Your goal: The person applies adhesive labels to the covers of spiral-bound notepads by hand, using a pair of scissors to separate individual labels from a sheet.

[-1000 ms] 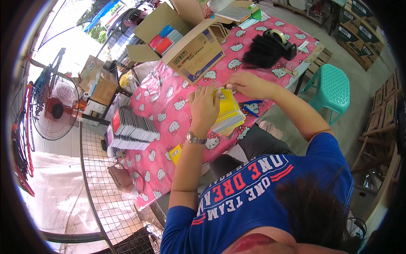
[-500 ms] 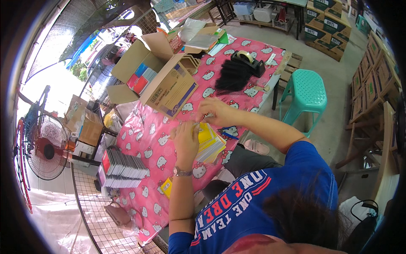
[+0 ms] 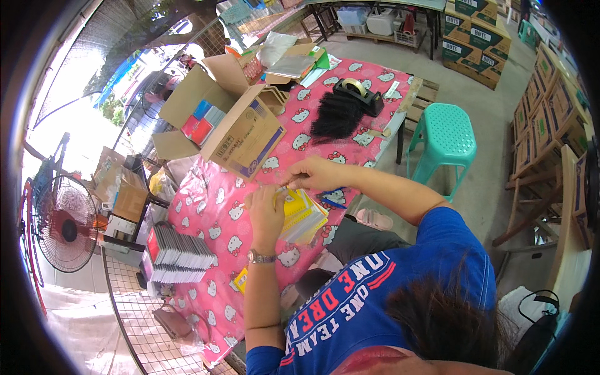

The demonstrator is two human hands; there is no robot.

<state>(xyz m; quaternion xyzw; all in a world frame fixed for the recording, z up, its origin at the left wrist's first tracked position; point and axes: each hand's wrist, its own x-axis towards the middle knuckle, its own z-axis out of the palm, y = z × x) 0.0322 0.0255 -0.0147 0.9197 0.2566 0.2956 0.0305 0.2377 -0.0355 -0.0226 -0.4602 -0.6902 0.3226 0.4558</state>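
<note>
A stack of yellow spiral notebooks (image 3: 304,217) lies near the front edge of a table with a pink patterned cloth (image 3: 212,212). My left hand (image 3: 265,211), with a wristwatch, grips the left edge of the top notebook. My right hand (image 3: 310,174) reaches in from the right. Its fingertips pinch the same notebook's upper corner, almost touching the left fingers. Whether a clear sleeve is between them I cannot tell. Blue pens (image 3: 331,199) lie just right of the stack.
An open cardboard box (image 3: 240,134) with coloured packs stands behind the hands. A black fibrous bundle (image 3: 337,115) and tape dispenser (image 3: 359,94) lie farther back. A row of grey booklets (image 3: 178,253) is at left, a teal stool (image 3: 447,134) at right, a fan (image 3: 65,225) at far left.
The view has swung, so the table sits more to the centre. Both hands stay on the yellow notebook, the right fingers now closer to the left hand.
</note>
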